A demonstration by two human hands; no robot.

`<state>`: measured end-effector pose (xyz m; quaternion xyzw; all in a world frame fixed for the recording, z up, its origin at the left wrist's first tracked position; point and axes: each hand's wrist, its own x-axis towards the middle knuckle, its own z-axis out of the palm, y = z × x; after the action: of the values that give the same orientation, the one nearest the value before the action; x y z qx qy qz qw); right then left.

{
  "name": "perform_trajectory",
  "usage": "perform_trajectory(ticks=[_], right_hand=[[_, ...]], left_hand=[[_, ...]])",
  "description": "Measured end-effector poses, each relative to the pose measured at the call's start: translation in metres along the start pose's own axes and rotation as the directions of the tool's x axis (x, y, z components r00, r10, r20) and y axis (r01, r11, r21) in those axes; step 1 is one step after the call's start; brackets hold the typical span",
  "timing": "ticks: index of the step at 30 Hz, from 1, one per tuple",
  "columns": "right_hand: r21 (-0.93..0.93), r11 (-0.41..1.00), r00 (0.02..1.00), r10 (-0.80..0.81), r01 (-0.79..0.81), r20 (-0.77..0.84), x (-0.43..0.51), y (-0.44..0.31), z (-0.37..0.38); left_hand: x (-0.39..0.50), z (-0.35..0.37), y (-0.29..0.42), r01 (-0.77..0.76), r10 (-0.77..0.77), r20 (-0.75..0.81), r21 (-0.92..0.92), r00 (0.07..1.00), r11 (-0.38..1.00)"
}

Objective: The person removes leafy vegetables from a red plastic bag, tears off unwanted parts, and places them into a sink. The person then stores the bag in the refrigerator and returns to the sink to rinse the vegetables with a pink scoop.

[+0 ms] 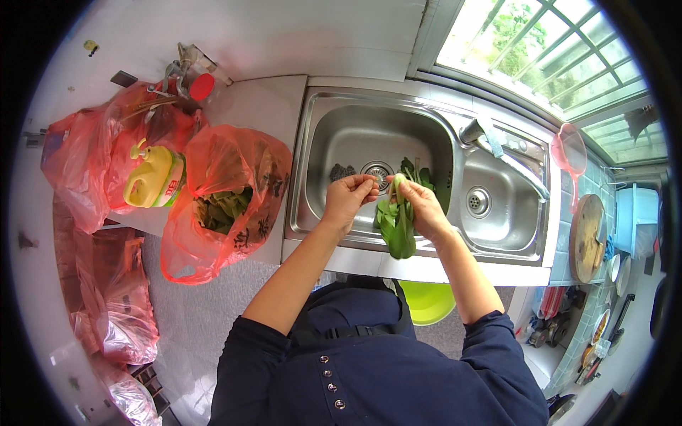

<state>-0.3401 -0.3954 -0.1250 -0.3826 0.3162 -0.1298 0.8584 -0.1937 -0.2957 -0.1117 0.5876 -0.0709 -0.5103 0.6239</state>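
Over the large basin of a stainless steel sink [325, 133], my right hand [426, 210] grips a bunch of leafy greens [399, 234] by its pale stem end, the leaves hanging toward me. My left hand [346, 202] is just left of it, thumb and fingertips pinched together. Whether a small scrap is between those fingertips cannot be made out. More greens [421, 175] lie in the basin behind my right hand. A dark scouring pad [342, 171] rests near the drain strainer [378, 173], which my fingers partly cover.
Left on the counter, an open red plastic bag [234, 154] holds leafy vegetables [226, 210], beside a yellow detergent bottle [152, 175]. A faucet [506, 154] crosses the small basin [501, 223]. Rightward are a pink strainer [570, 149] and round cutting board [586, 239]. A green basin [429, 303] sits below.
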Motion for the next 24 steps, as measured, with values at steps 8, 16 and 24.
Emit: perform_trajectory(ticks=[8,16,24], right_hand=[[-0.367,0.927,0.944,-0.185,0.076,-0.272,0.051,0.028,-0.069],[-0.501,0.865,0.951,-0.133,-0.026,-0.278,0.066,0.034,-0.08],[-0.876,0.467,0.892,-0.335,-0.122,-0.303,0.074,0.044,-0.096]], left_hand=[[-0.001,-0.012,-0.001,0.196,-0.183,0.093,-0.159,0.979,0.968],[-0.005,-0.034,-0.016,0.245,-0.237,0.065,-0.174,0.969,0.954],[-0.014,-0.046,-0.025,0.236,-0.214,0.11,-0.265,0.971,0.935]])
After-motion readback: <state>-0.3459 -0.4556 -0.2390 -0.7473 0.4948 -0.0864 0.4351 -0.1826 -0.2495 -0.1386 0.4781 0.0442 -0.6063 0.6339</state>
